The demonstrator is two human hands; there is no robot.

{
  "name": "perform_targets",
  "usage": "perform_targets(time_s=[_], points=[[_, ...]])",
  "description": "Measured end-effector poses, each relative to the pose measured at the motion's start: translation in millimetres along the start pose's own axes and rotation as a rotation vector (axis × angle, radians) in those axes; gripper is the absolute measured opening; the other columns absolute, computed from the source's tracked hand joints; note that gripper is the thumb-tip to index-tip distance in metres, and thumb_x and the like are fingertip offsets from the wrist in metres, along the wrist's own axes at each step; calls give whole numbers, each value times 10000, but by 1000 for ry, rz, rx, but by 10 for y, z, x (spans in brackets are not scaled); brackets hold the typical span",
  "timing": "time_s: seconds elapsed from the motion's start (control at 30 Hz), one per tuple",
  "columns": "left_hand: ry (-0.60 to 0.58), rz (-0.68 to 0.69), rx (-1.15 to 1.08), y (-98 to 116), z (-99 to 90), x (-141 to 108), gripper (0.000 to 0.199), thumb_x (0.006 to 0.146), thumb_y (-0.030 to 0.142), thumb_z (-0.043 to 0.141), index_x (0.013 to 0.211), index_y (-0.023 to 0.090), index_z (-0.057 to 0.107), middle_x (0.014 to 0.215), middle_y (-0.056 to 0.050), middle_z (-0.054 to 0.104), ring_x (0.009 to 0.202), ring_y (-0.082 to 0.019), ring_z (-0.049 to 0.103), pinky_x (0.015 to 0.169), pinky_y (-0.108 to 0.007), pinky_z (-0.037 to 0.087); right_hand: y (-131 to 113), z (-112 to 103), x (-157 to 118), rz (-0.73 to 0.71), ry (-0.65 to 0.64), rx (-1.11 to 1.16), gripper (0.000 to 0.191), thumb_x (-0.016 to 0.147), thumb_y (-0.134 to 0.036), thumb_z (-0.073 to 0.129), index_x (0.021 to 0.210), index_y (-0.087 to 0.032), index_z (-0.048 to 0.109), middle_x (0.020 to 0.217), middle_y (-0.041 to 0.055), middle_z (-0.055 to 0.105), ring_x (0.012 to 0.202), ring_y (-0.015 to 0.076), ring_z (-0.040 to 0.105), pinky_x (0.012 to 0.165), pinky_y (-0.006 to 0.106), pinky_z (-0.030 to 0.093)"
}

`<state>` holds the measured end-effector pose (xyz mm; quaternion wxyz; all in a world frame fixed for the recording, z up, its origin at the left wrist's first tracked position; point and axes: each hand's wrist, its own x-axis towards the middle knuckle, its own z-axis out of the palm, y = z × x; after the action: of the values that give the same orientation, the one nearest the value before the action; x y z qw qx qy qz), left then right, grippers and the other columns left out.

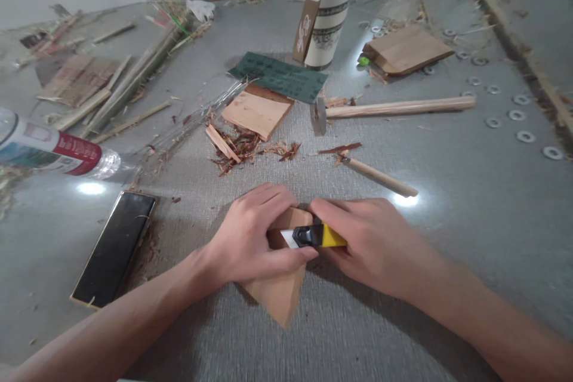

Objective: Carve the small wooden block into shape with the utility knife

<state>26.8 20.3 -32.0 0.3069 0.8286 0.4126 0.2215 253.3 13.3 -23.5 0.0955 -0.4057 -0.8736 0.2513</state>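
My left hand (pixel 257 239) is wrapped round a piece of light brown wood (pixel 282 295), which is tilted with one corner toward me. In my right hand (pixel 367 239) is a yellow and black utility knife (pixel 329 235). Its blade is out, points left and lies over the upper part of the wood, between my left thumb and fingers. My left thumb tip is close beside the black knife head. Part of the knife handle is hidden in my right palm.
Beyond my hands lie wood shavings (pixel 242 152), a wood block (pixel 257 112), green sandpaper (pixel 282 76), a hammer (pixel 394 108) and a thin stick (pixel 380 178). A phone (pixel 114 248) and bottle (pixel 58 146) are left; washers (pixel 516 115) lie right. A cylinder (pixel 329 12) stands behind.
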Motion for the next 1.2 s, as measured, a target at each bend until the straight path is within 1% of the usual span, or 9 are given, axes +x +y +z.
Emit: perform_targets(time_s=[0.1,0.47,0.8,1.0,1.2], points=[[4,-1,0,3,-2,1,399,891,574,599,944,180,633,842,-36,617,783,-210,559,702,-347,420,1,2,8,-2,0,6,147,934,-249,555,889,-238,415,770,-18,612,625,164,540,564,308,185],[2,3,6,-13,6,-2,410,894,587,589,941,182,636,842,-38,624,782,-211,561,698,-349,421,-2,12,-2,1,16,14,149,929,-242,547,879,-239,407,752,-22,602,605,159,531,564,310,163],[3,2,-13,-5,12,0,396,895,566,592,942,175,635,866,-51,643,790,-210,561,708,-355,423,4,6,-3,-2,7,-10,147,922,-243,552,890,-240,408,760,-24,603,610,159,533,559,305,176],[3,5,-9,-5,9,-2,382,896,560,600,941,182,632,854,-42,637,775,-204,562,700,-351,426,8,20,-2,-8,19,-7,154,914,-239,550,892,-243,398,753,-27,602,600,160,537,558,306,166],[4,6,-8,-6,5,-1,412,896,583,595,945,175,634,854,-46,633,786,-211,563,704,-358,425,1,15,-9,-1,17,-3,164,918,-235,553,882,-243,393,744,-27,594,604,160,534,563,305,170]])
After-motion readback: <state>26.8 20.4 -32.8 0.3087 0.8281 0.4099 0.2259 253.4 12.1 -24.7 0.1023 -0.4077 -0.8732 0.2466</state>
